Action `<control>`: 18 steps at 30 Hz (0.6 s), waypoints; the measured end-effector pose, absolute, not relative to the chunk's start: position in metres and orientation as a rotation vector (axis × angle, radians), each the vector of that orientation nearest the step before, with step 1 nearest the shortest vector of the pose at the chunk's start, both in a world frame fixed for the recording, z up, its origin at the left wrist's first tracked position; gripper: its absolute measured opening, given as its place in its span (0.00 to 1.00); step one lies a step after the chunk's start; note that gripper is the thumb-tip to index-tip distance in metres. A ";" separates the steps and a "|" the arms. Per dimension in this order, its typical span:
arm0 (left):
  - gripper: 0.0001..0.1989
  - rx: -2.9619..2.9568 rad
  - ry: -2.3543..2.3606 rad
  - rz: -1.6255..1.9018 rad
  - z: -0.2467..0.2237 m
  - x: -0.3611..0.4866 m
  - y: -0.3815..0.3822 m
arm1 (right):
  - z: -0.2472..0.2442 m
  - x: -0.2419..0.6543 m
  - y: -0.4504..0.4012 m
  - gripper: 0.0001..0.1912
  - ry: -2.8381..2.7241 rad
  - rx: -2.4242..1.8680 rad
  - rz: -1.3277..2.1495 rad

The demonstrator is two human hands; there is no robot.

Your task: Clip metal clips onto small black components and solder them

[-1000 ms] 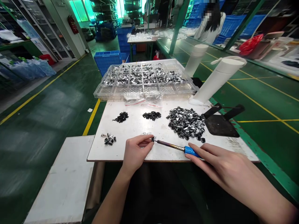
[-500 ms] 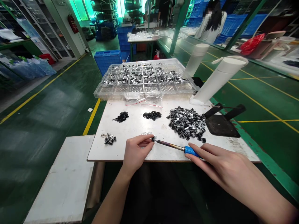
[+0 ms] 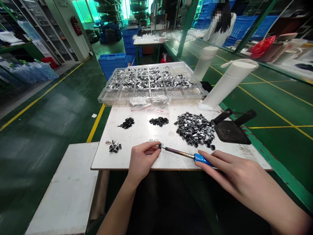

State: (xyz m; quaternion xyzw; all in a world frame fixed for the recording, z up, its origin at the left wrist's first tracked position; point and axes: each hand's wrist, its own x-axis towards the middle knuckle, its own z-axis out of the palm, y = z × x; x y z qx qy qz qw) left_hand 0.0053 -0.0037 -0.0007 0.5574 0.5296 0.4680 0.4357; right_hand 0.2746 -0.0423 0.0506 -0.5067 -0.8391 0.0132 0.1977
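My left hand (image 3: 143,160) pinches a small metal part (image 3: 159,146) between thumb and fingers, near the front of the white table (image 3: 117,160). My right hand (image 3: 232,173) grips a blue-handled soldering iron (image 3: 179,153), and its tip sits at that part. A large pile of black-and-silver metal parts (image 3: 195,129) lies ahead of the iron. Two smaller black heaps (image 3: 127,123) (image 3: 159,121) lie further left, with a small cluster of parts (image 3: 114,146) left of my left hand.
A clear compartment tray (image 3: 151,84) holding metal parts stands at the table's back edge, with plastic bags (image 3: 150,104) before it. To the right are a black plate with handles (image 3: 232,132) and white tubes (image 3: 231,83). A white bench (image 3: 68,189) stands left; a co-worker (image 3: 220,23) stands far back.
My right hand and the iron's handle have shifted slightly to the right. The left hand still pinches the part, and the iron tip stays at it.
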 end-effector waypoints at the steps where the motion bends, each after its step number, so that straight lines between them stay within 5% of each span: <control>1: 0.12 1.369 1.316 1.163 0.000 0.005 -0.004 | 0.051 0.277 -0.042 0.20 -2.302 -1.417 0.130; 8: 0.14 1.159 1.275 1.179 0.005 0.002 -0.003 | 0.021 0.271 -0.019 0.24 -1.225 -1.380 1.185; 18: 0.16 1.183 1.357 1.116 0.011 0.004 -0.006 | -0.011 0.275 0.004 0.19 -0.806 -0.913 1.494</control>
